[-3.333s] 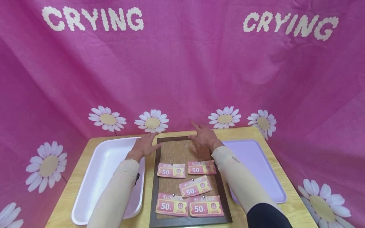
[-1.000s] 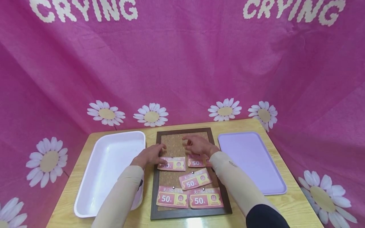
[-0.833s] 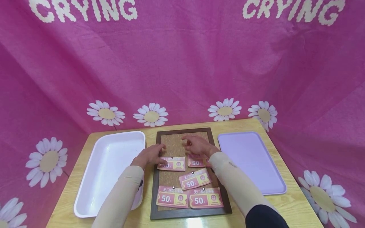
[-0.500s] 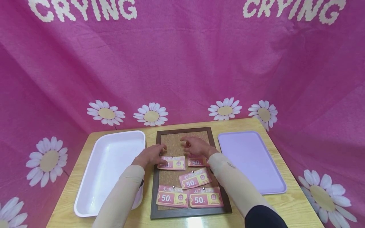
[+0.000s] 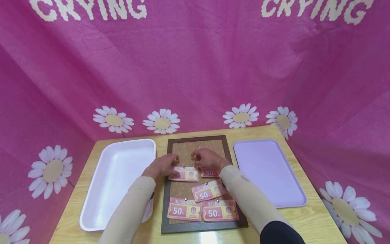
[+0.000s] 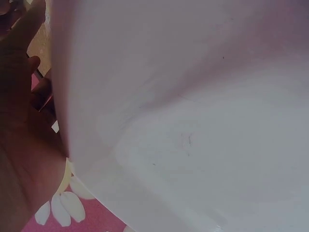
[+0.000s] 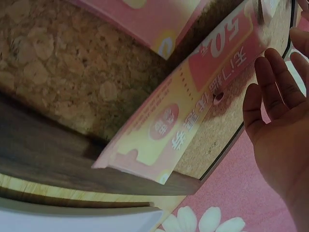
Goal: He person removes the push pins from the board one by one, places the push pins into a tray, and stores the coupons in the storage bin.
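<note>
In the head view, a cork board [image 5: 186, 148] with a dark wooden frame bears several pink-and-yellow coupons held by pins. My left hand [image 5: 162, 165] reaches over the board's left frame, thumb across the left end of the upper-left coupon [image 5: 191, 174] and fingers loosely bent. My right hand [image 5: 208, 158] is over the board just beyond the upper-right coupon [image 5: 209, 173], hiding part of it. The right wrist view shows the right fingers [image 7: 270, 87] loosely bent beside a coupon [image 7: 193, 96], holding nothing. A tilted coupon [image 5: 208, 190] is pinned mid-board, above two others near the front.
A deep white tray [image 5: 86, 203] stands left of the board, under my left forearm. To the right lies a shallow lilac tray [image 5: 265, 162]. Both rest on a wooden table [image 5: 323, 227], with a pink daisy-patterned cloth [image 5: 195, 67] hanging behind.
From the far end of the board, both hands have come nearer to the upper coupons. Lately the right hand has shifted slightly left and closer, while the left stays nearly still. The coupons remain in place.
</note>
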A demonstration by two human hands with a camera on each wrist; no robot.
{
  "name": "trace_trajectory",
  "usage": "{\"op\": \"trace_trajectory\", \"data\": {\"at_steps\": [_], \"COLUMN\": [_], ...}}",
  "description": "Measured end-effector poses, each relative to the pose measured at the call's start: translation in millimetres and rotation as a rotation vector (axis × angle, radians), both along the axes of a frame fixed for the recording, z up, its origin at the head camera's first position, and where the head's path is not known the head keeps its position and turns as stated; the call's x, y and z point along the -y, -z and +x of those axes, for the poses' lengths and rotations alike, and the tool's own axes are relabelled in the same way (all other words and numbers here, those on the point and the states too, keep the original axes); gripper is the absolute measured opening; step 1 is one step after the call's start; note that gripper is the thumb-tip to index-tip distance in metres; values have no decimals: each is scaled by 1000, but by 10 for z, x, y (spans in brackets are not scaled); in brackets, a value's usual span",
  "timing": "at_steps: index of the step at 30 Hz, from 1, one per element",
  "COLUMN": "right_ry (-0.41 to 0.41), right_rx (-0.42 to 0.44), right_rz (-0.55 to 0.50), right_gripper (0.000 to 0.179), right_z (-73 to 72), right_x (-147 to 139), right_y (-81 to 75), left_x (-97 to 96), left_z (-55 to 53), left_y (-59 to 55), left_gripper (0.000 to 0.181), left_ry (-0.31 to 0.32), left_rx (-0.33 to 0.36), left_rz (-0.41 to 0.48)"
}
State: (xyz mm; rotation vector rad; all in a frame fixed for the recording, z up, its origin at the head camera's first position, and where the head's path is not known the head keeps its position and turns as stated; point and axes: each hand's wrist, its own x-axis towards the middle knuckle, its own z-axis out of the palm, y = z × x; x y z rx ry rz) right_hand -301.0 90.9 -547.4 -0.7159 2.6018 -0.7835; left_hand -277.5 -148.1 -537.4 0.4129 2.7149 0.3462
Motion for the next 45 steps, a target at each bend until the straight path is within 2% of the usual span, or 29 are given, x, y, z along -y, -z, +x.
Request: {"op": "trace_trajectory", "data": {"at_steps": [10, 19, 29, 39, 45], "right_ry": [15, -8, 0, -7, -12], "right_rx": [-11, -24, 7, -29, -80], "right_rz": [48, 35, 22, 4, 7], "right_gripper": [29, 31, 33, 31, 31], "right_z": [32, 37, 68, 99, 122], "right_x": [68, 99, 152, 234, 264], "right_y": [34, 58, 68, 110, 134], "left_x": [-15, -28, -32, -34, -39], "left_z": [-5, 4, 3, 7, 10], "left_y": [25, 25, 36, 23, 16], "left_gripper": [56, 53, 53, 53, 52], "left_ry": [33, 38, 45, 47, 51], "left_rx": [-15, -8, -5, 4, 10], "left_rz": [-25, -29, -59, -55, -62]}}
